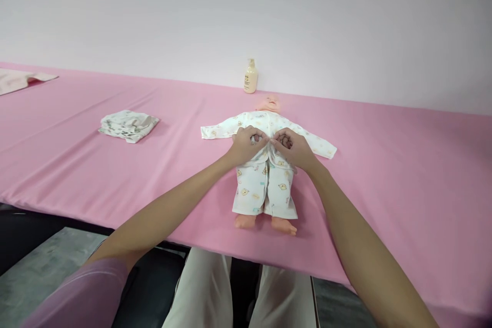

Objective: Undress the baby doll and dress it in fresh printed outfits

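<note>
A baby doll lies on its back on the pink-covered table, head toward the wall and feet toward me. It wears a white printed jacket with long sleeves spread sideways, and matching printed trousers. My left hand pinches the front edge of the jacket at the chest. Close against it, my right hand pinches the opposite edge, the fingertips of both hands nearly meeting at the middle. Whatever fastener sits between the fingers is too small to make out. Below the trouser legs the bare feet show.
A cream pump bottle stands behind the doll's head by the white wall. Folded printed cloth lies to the left on the pink tablecloth. At the far left is a pale cloth. The table's front edge runs above my knees.
</note>
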Motion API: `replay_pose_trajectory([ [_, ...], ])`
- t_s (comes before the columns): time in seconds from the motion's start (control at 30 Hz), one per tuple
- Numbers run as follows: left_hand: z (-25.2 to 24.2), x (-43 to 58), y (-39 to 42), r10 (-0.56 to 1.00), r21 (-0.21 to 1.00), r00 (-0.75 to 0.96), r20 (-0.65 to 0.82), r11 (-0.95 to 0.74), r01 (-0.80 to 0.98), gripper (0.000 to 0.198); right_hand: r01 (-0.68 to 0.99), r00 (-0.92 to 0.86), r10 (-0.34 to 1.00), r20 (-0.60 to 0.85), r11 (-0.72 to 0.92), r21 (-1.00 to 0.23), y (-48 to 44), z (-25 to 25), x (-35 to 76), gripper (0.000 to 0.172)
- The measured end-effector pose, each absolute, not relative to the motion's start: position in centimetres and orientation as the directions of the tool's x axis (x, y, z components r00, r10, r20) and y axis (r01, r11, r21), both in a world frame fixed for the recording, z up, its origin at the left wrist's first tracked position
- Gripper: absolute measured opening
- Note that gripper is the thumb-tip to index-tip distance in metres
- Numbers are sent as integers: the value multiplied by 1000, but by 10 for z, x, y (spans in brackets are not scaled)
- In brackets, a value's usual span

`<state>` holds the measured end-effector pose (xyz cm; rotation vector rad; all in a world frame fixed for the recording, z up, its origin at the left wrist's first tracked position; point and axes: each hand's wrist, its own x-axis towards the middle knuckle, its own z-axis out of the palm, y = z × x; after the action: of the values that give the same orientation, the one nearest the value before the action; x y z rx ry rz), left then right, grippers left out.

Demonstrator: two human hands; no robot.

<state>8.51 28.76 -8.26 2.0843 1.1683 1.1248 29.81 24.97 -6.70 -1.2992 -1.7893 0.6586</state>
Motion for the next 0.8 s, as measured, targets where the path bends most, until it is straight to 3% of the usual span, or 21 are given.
replay_pose_trajectory([
  [0.17,-82,85,283,876,714,288,386,-482,509,21,554,-118,947,299,313,-771,251,-67,296,27],
  [0.8,-87,81,287,867,743,319,382,-493,451,22,460,-56,963,263,259,-850,250,-67,290,34],
])
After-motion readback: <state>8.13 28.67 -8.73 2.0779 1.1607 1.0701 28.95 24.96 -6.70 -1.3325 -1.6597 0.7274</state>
